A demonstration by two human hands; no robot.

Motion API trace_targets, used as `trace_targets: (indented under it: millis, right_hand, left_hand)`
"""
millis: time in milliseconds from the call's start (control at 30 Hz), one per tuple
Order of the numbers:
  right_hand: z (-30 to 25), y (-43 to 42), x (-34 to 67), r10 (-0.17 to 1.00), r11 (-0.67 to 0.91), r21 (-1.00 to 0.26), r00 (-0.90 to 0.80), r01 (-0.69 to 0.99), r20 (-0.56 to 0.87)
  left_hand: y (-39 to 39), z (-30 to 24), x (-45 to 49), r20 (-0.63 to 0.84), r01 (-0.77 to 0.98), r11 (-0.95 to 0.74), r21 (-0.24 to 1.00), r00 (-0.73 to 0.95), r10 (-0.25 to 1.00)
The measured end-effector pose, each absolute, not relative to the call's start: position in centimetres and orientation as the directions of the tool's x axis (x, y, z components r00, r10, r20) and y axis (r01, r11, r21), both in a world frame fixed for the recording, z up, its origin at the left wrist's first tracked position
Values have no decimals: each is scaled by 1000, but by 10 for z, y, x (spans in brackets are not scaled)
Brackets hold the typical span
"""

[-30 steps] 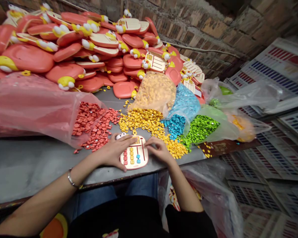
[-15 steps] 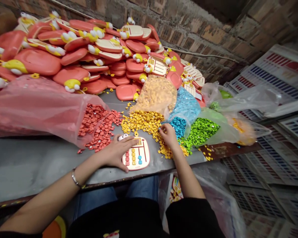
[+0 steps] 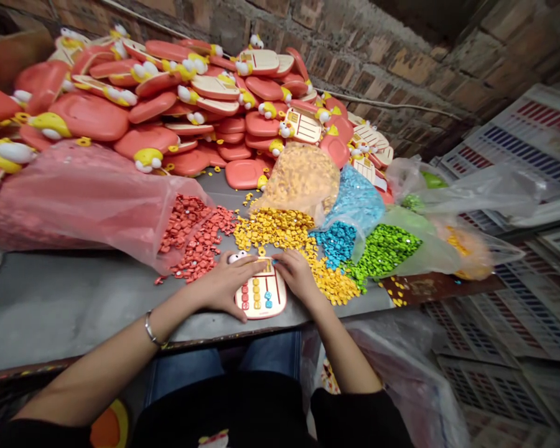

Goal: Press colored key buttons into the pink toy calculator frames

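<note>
A cream toy board (image 3: 277,305) with a red rim and a duck-like head with bulging eyes lies near the table's front edge. My left hand (image 3: 224,283) grips it from the left, fingers across its top and thumb at its lower left corner. Rows of red, yellow and blue square pieces sit on its face. My right hand (image 3: 296,274) is over the board's upper right, finger and thumb pinched on a small blue piece (image 3: 274,262). Close behind lie loose yellow pieces (image 3: 280,229), blue pieces (image 3: 336,239) and red pieces (image 3: 200,242).
Finished-looking red toy boards (image 3: 91,116) are heaped against the brick wall (image 3: 410,62). Plastic bags spill pieces: a pink bag (image 3: 84,199), a yellow bag (image 3: 303,177), a blue bag (image 3: 357,196). Green pieces (image 3: 385,249) lie at right. Stacked crates (image 3: 532,137) stand beyond the table.
My right hand has moved left from the blue and yellow pieces to the board, carrying a small blue piece. My left hand stays on the board. The whole view has shifted slightly.
</note>
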State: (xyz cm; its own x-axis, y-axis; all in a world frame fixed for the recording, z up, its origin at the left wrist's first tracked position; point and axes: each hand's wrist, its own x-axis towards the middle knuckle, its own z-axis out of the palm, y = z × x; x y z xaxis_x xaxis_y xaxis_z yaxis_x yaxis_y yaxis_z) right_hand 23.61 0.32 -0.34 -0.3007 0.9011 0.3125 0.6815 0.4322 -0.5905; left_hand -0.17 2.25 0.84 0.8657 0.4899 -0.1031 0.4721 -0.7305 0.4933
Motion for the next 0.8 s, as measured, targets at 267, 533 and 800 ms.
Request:
trace_targets:
  millis: [267,533,800]
  right_hand:
    - [-15,-10,241,848,524,-444,-398,727,350]
    - [-16,-21,227,815,579,-592,-429,561,389]
    - [3,-25,281,901,429,-707,-212,562,378]
  left_hand:
    - [23,5,-2,-87,470,-730,496,864,496]
    - [24,2,-2,-57,454,-737,500,867,495]
    - [25,1,-3,-75,472,-744,473,863,500]
